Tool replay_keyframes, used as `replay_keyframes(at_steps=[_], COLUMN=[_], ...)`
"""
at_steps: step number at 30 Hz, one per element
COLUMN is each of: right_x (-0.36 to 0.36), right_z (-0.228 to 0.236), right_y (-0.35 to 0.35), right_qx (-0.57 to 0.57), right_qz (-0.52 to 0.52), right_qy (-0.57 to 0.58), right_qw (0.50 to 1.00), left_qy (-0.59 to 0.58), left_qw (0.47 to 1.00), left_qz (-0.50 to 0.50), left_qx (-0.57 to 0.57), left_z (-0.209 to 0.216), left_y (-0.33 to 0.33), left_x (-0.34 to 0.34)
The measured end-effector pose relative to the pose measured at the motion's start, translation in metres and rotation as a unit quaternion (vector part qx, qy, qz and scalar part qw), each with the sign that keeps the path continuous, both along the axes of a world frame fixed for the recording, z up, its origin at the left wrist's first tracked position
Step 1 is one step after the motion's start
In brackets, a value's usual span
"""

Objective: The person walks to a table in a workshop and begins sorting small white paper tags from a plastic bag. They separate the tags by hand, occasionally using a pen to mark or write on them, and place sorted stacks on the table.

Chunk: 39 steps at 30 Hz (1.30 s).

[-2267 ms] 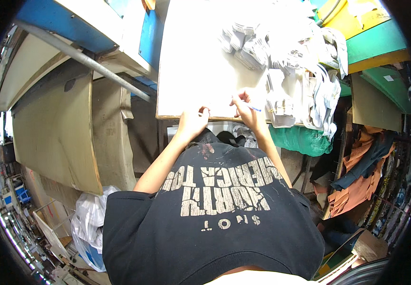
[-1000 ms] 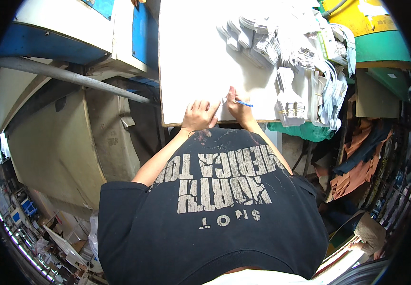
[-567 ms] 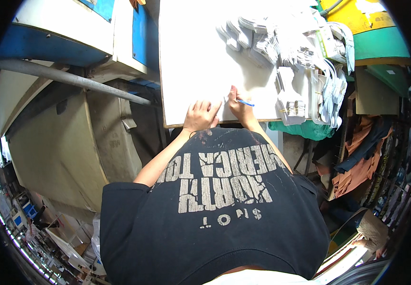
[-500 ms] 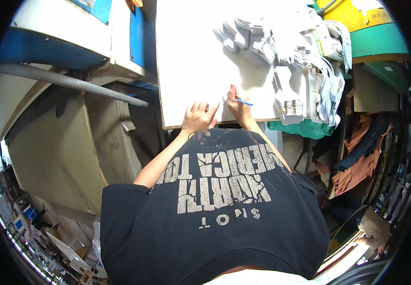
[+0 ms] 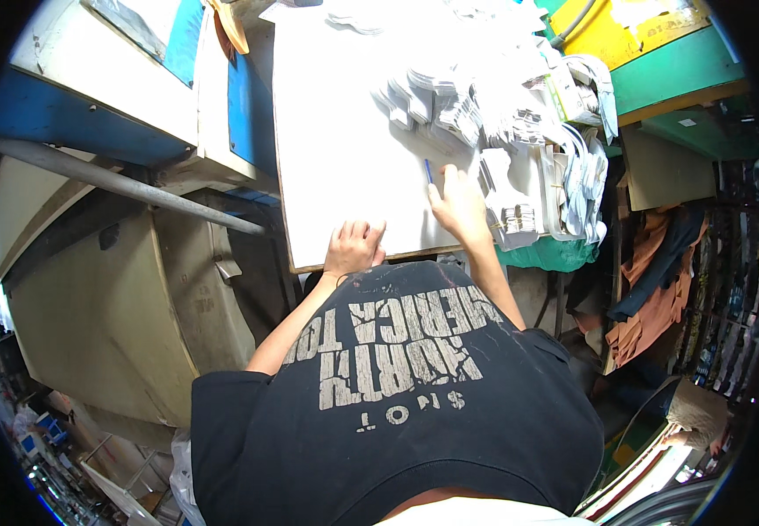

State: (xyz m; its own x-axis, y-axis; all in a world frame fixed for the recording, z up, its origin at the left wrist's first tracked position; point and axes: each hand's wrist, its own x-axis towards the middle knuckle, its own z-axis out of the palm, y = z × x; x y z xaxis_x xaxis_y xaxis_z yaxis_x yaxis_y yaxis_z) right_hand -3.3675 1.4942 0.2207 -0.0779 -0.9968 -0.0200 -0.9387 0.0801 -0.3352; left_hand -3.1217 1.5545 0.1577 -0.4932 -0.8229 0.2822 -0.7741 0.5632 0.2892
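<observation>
Both hands on the white board [image 5: 344, 167]. I see the left hand [image 5: 353, 249] lying flat at the board's near edge, fingers together, palm down. Right hand [image 5: 460, 203] is farther up, closed around a blue pen [image 5: 428, 171], tip against the board. Stacks of white cut pieces [image 5: 502, 105] sit just beside the right hand. Green cloth [image 5: 544, 254] hangs below those stacks.

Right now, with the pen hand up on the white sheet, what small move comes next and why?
Probably lower the blue pen tip to the white sheet: the right hand holds it just above, and the left hand pins the near edge flat.
</observation>
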Motion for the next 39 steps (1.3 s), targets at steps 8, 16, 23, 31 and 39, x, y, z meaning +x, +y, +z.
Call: replay_keyframes(at_steps=[8, 16, 23, 31, 39], right_x=[-0.026, -0.038, -0.043, -0.049, -0.023], right_z=[0.037, 0.007, 0.014, 0.047, 0.116], right_y=[-0.081, -0.102, -0.080, -0.052, 0.005], right_qx=[-0.224, -0.143, -0.183, -0.152, -0.072], right_qz=[-0.018, -0.023, -0.056, -0.096, -0.220], right_qy=[-0.005, -0.094, -0.222, -0.588, -0.742], right_qw=[0.974, 0.985, 0.956, 0.789, 0.630], left_qy=[-0.001, 0.008, 0.004, 0.011, 0.060], left_qw=[1.000, 1.000, 1.000, 0.999, 0.997], left_qz=[0.007, 0.008, 0.013, 0.028, 0.051], left_qx=[0.011, 0.004, 0.018, -0.012, 0.008], left_z=[0.003, 0.001, 0.004, 0.003, 0.009], left_y=[0.001, 0.002, 0.001, 0.004, 0.003], left_x=[0.000, -0.002, -0.002, -0.004, -0.013])
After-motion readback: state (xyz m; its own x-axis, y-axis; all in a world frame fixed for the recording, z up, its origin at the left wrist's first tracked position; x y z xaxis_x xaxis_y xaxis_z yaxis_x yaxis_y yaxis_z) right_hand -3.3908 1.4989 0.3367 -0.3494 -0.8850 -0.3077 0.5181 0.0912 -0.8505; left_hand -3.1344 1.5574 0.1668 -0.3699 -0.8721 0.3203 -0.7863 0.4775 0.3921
